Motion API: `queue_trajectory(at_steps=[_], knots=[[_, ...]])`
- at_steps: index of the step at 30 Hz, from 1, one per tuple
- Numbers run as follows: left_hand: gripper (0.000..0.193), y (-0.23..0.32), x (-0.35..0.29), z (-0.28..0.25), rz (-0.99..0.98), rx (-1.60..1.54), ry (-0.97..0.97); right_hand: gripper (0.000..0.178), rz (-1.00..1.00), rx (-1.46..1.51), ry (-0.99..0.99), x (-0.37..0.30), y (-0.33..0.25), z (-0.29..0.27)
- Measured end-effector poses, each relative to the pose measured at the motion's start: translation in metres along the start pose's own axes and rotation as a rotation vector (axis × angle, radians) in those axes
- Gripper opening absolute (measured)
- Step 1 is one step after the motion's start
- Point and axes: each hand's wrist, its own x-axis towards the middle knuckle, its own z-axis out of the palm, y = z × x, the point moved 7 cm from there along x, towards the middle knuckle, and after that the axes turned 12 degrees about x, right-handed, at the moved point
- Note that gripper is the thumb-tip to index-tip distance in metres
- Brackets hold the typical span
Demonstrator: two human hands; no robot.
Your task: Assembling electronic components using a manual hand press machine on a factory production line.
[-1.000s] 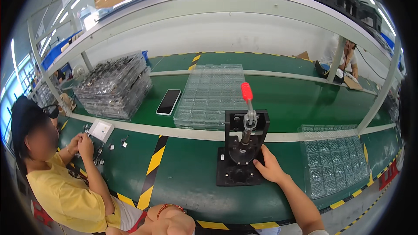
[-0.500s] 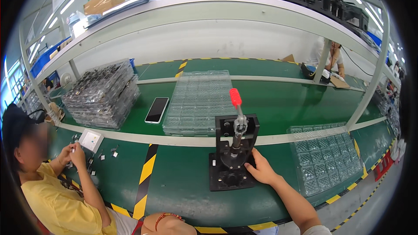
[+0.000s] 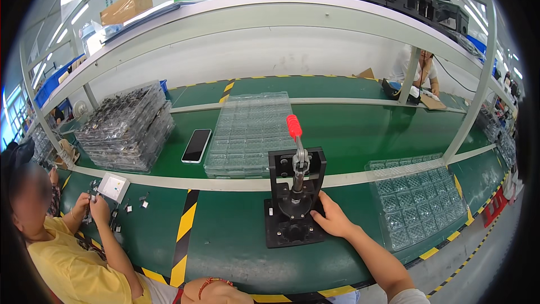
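A black toggle clamp press (image 3: 295, 202) with a red-tipped handle stands upright on the green bench in front of me. My right hand (image 3: 333, 217) grips its right side, thumb toward the front and fingers partly hidden behind the side plate. No part shows clearly under the clamp's plunger. At the lower edge, my left hand (image 3: 216, 291) appears only as a bent wrist area with a red beaded bracelet; its fingers are out of sight.
Clear compartment trays lie right (image 3: 419, 205) and beyond the press (image 3: 247, 132). A phone (image 3: 197, 146) lies beside a tall stack of filled trays (image 3: 126, 129). At left, a co-worker in yellow (image 3: 84, 259) handles small parts near a white box (image 3: 113, 187). A shelf rail (image 3: 236, 184) crosses behind the press.
The whole view has shifted slightly, so the bench things sit a little farther left. My right hand keeps its hold on the press. The co-worker's hands have moved slightly.
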Motion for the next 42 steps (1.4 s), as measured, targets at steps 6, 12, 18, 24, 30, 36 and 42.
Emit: queue_trajectory(at_steps=[6,12,18,24,30,36,42], knots=[[0.027,-0.003,0.005,0.002,-0.046,0.002,0.14,0.063,-0.029,0.003,0.002,-0.002,0.005,0.0],[0.02,-0.009,0.006,-0.003,-0.079,-0.03,0.098,0.063,-0.026,0.018,-0.004,0.001,0.004,0.001],[0.026,-0.016,0.0,-0.01,-0.183,0.059,0.307,0.063,-0.018,-0.014,0.022,-0.002,0.01,-0.008],[0.026,-0.052,-0.012,-0.079,-0.493,0.292,0.614,0.054,-0.079,-0.037,0.065,0.0,0.001,-0.003],[0.029,-0.074,-0.035,-0.1,-0.717,0.273,0.816,0.063,-0.033,-0.018,-0.003,0.0,0.006,0.001],[0.031,-0.074,-0.033,-0.096,-0.722,0.301,0.786,0.063,-0.039,-0.02,-0.005,0.0,0.004,0.0],[0.032,-0.073,-0.033,-0.095,-0.734,0.311,0.782,0.054,-0.109,-0.045,0.063,0.0,0.001,-0.001]])
